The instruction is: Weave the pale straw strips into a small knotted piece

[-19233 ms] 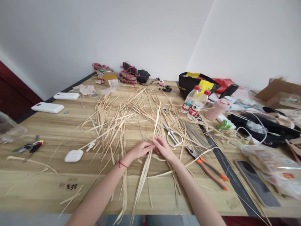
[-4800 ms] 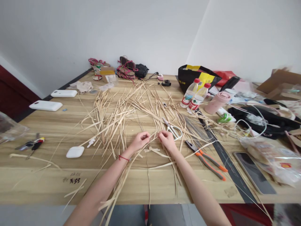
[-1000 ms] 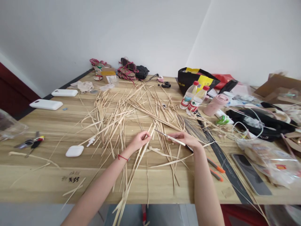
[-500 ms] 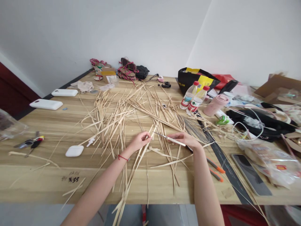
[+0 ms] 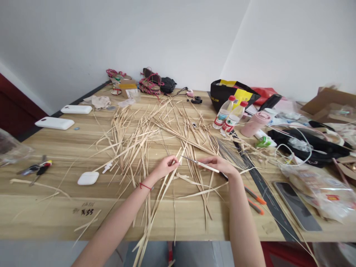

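Note:
My left hand (image 5: 167, 165), with a red string at the wrist, is closed in a pinch on a pale flat plant strip (image 5: 170, 181) that slants down past the table's front edge. My right hand (image 5: 218, 165) grips a slim tool with a white handle (image 5: 208, 167) and a thin metal blade, like a small knife. The blade's tip lies close to the strip, just right of my left fingertips; I cannot tell whether they touch. Many loose strips (image 5: 139, 142) lie in a tangle beneath and beyond both hands.
Orange-and-grey pliers handles (image 5: 256, 202) stick out beside my right forearm. Rightward lie a phone (image 5: 297, 205), a pink cup (image 5: 255, 124) and two bottles (image 5: 230, 118). On the left are a white earbud case (image 5: 88, 178), a bunch of keys (image 5: 37, 169) and white devices (image 5: 55, 123).

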Tool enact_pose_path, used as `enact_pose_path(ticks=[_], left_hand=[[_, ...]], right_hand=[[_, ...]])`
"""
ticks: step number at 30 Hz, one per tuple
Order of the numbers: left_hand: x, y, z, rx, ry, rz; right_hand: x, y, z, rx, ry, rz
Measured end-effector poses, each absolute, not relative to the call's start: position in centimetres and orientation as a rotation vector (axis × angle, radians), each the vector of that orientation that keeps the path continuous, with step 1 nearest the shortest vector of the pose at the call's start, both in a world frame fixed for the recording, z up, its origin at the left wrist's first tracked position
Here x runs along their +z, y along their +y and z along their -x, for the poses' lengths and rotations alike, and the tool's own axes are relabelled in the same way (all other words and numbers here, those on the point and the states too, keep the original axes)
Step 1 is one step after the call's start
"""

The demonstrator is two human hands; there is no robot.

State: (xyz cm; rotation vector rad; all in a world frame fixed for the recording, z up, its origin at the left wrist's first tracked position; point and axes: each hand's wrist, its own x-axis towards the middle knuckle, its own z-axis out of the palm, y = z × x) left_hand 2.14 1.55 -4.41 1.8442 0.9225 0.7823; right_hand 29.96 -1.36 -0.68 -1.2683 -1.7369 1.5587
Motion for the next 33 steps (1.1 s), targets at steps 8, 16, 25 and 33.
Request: enact_pose_path(ticks=[8, 16, 25, 33], left_hand=[[-4.3, 1.5, -2.2, 0.795, 0.930, -1.777], [-4.2, 1.6, -2.2, 0.789, 0.825, -1.608], [-4.0, 1.6, -2.2, 0.794, 0.781, -1.566], [-4.1, 1.8, -2.1, 0.846, 0.763, -1.561]], right_hand=[[-0.9, -1.3, -30.1, 1.536, -1.736, 1.265], [-0.9, -1.5, -29.0, 1.598, -1.657, 1.230], [-0.9, -1.5, -28.6, 1.613, -1.665, 1.204], [-0.9, -1.4, -28.7, 1.623, -1.692, 1.191]])
